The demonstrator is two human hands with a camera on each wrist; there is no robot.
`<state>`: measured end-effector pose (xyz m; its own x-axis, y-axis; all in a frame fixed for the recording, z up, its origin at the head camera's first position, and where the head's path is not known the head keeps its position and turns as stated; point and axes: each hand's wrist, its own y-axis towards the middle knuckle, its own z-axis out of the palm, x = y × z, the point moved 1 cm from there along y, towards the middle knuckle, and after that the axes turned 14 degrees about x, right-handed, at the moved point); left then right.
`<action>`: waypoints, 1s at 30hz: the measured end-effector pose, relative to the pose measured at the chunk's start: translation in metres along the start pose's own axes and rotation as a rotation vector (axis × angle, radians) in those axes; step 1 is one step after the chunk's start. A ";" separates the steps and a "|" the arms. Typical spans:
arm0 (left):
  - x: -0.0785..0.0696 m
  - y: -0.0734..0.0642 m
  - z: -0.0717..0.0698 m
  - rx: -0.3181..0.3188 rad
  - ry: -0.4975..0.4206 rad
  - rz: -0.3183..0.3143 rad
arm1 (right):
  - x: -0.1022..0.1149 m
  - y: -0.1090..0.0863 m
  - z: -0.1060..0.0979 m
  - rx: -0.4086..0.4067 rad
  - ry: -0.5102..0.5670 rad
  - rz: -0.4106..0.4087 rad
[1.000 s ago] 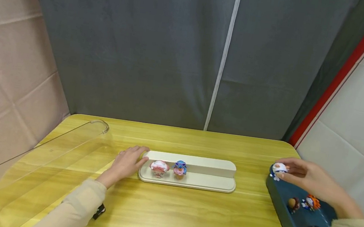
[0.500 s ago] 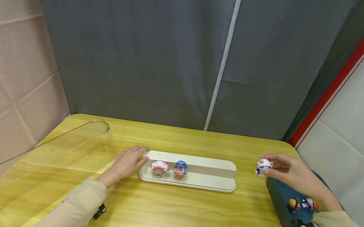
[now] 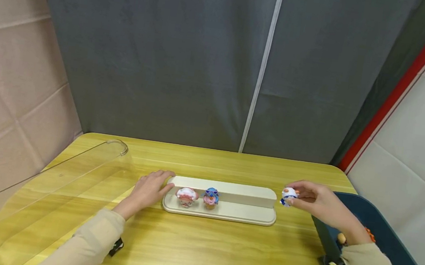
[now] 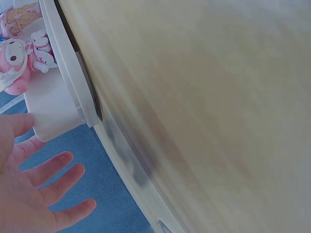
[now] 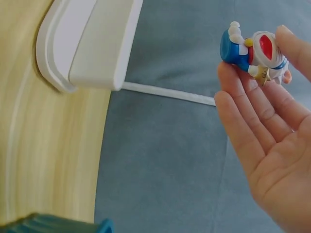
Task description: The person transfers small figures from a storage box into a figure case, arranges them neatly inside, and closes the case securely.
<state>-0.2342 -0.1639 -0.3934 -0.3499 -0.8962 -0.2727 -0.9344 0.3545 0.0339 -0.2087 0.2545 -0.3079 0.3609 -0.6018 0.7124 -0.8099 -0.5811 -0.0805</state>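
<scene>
My right hand (image 3: 320, 204) pinches a small white-and-blue figurine (image 3: 288, 196) between thumb and fingers, above the table right of a cream display stand (image 3: 248, 213). In the right wrist view the figurine (image 5: 260, 52) shows a blue base, a white face and a red open mouth. My left hand (image 3: 149, 190) has its fingers spread, fingertips at the stand's left end. On the stand's lower step are a pink-and-white figurine (image 3: 186, 197) and, right of it, a blue figurine (image 3: 210, 198) with a pink front and a cone-like bottom.
A dark blue bin (image 3: 394, 252) stands at the right, partly hidden by the right forearm; an orange-topped figurine (image 3: 370, 235) and a brownish figurine (image 3: 341, 238) show inside. A long clear plastic cover (image 3: 52, 187) lies at the left. Behind the table hangs a grey curtain (image 3: 174, 56).
My right hand has lifted the white-and-blue figurine from the bin's far corner and carried it left toward the stand. The bin has shifted and turned slightly. My left hand has stayed put.
</scene>
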 end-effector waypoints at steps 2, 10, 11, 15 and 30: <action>0.000 0.000 0.000 0.000 0.000 0.000 | -0.001 0.003 0.004 0.003 0.013 -0.009; 0.000 0.000 0.000 0.001 0.001 0.002 | -0.007 0.013 0.019 0.022 0.084 -0.040; 0.000 0.000 0.000 0.000 0.002 0.003 | -0.007 0.014 0.020 0.026 0.086 -0.046; 0.000 0.000 0.000 -0.002 0.001 0.002 | -0.009 0.018 0.028 0.034 0.101 -0.071; 0.000 0.000 0.000 0.004 -0.002 -0.005 | -0.016 0.041 0.056 0.062 0.122 -0.086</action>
<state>-0.2338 -0.1636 -0.3934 -0.3452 -0.8975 -0.2744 -0.9358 0.3513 0.0285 -0.2215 0.2095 -0.3619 0.3659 -0.4792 0.7978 -0.7470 -0.6625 -0.0553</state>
